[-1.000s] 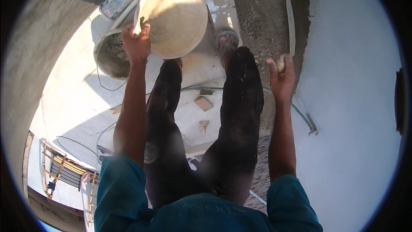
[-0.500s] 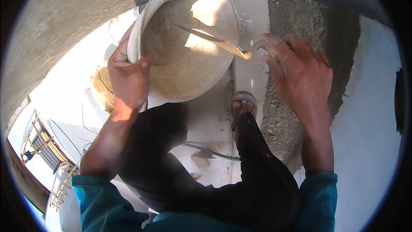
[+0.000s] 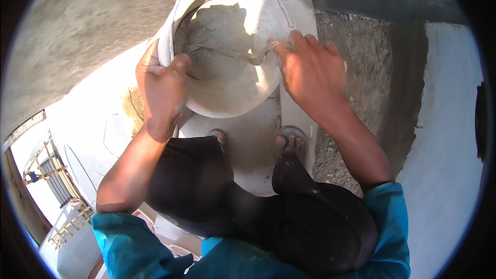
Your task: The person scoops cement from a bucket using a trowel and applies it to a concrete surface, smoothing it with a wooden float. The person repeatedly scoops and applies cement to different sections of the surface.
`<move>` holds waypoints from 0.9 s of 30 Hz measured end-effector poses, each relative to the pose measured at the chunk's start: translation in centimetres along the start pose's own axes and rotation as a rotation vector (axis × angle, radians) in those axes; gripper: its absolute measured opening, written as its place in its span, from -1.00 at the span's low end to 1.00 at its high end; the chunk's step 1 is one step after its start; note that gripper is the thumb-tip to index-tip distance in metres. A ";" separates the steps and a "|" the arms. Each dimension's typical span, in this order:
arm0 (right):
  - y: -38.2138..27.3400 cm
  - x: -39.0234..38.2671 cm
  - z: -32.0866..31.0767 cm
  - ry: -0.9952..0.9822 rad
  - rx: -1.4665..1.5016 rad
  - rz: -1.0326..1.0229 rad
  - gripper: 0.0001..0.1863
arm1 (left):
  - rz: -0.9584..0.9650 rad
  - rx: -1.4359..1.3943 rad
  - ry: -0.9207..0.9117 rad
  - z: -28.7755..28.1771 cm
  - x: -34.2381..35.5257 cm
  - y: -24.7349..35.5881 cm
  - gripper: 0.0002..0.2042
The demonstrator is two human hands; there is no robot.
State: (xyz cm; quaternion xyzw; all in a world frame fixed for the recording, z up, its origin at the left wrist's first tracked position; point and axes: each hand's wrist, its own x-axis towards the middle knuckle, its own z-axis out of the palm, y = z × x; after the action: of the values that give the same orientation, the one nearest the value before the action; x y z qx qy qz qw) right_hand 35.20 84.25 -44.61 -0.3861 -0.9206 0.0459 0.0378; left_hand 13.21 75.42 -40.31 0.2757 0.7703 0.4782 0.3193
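Note:
A pale, mortar-crusted bucket [image 3: 227, 104] with a wire handle is held in front of me, its mouth facing up toward me. Grey mortar [image 3: 219, 25] lies inside, mostly at the far left. My left hand [image 3: 163, 87] clasps the bucket's left rim, thumb over the edge and fingers outside. At the right rim, my right hand [image 3: 314, 75] is closed round the grip of a trowel [image 3: 232, 55]. The trowel's blade is inside the bucket, seen nearly edge-on against the mortar. Its grip is hidden by my fingers.
A pale board [image 3: 304, 15] runs under the bucket's right side. Beyond it stretches a rough mortar strip [image 3: 364, 46], then a white surface [image 3: 444, 124]. A grey plastered wall [image 3: 93, 36] curves along the upper left. Wooden scaffolding [image 3: 72, 227] stands far off at lower left.
My right hand has moved left to the bucket's rim, and the trowel has gone deeper into the bucket. The bucket has shifted slightly up in view. My left foot has come into sight.

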 end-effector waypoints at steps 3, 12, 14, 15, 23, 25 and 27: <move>1.3 -1.8 0.0 -0.084 0.093 0.122 -0.59 | 0.011 0.064 -0.002 0.6 -0.5 -0.1 -0.60; 3.2 -6.4 2.6 -0.101 0.317 0.389 -0.54 | 0.107 0.114 0.000 6.0 -2.6 1.1 -0.58; 3.2 -7.0 2.8 -0.161 0.343 0.450 -0.55 | 0.155 0.121 -0.027 7.3 -2.9 0.7 -0.59; 2.6 -6.9 3.0 -0.199 0.354 0.458 -0.54 | 0.188 0.125 -0.039 8.0 -2.9 0.5 -0.60; 5.3 -9.9 4.4 -0.269 0.735 0.581 -0.53 | 0.161 0.129 -0.059 10.6 -3.2 1.5 -0.69; 6.1 -11.2 4.7 -0.248 0.916 0.633 -0.53 | 0.110 0.068 -0.080 11.1 -3.1 0.7 -0.71; 6.8 -11.9 4.9 -0.267 1.071 0.659 -0.51 | 0.093 0.165 -0.076 11.3 -3.3 1.1 -0.74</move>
State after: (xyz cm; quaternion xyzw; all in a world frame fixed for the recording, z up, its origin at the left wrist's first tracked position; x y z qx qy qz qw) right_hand 47.82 80.27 -50.66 -0.5674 -0.5999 0.5561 0.0944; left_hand 24.02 79.83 -42.37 0.3545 0.7807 0.4165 0.3022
